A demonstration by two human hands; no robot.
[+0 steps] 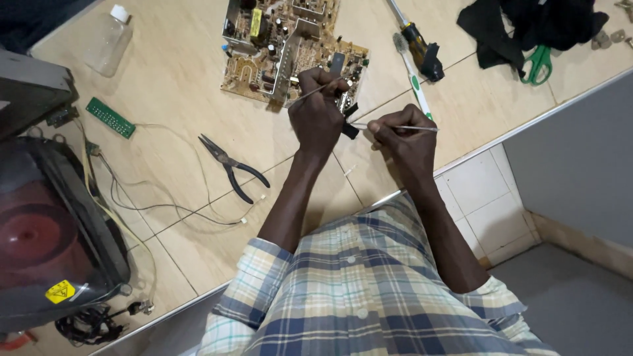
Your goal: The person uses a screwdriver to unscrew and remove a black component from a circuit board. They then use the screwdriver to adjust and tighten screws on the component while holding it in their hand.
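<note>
Beige tiles make up the tabletop [178,72], seen from the head camera, and both hands work just at the near edge of a brown circuit board [277,46]. The left hand [318,112] is closed in a fist around a thin metal rod [316,89] that slants up toward the board. The right hand [407,140] is pinched shut on a second thin rod [402,128], which lies nearly level with its tip pointing left. Between the 2 hands sits a small black part [349,122] (its exact kind cannot be told), touching the left hand's fingers.

Just beyond the right hand lie a toothbrush [412,72] and a screwdriver [417,43], side by side. Farther right, green-handled scissors [538,64] rest against a black cloth [527,23]. Left of the hands lie black pliers [232,168], thin wires [151,204], a small green board [110,117] and a clear bottle [109,39]. A picture tube [49,231] fills the left edge.
</note>
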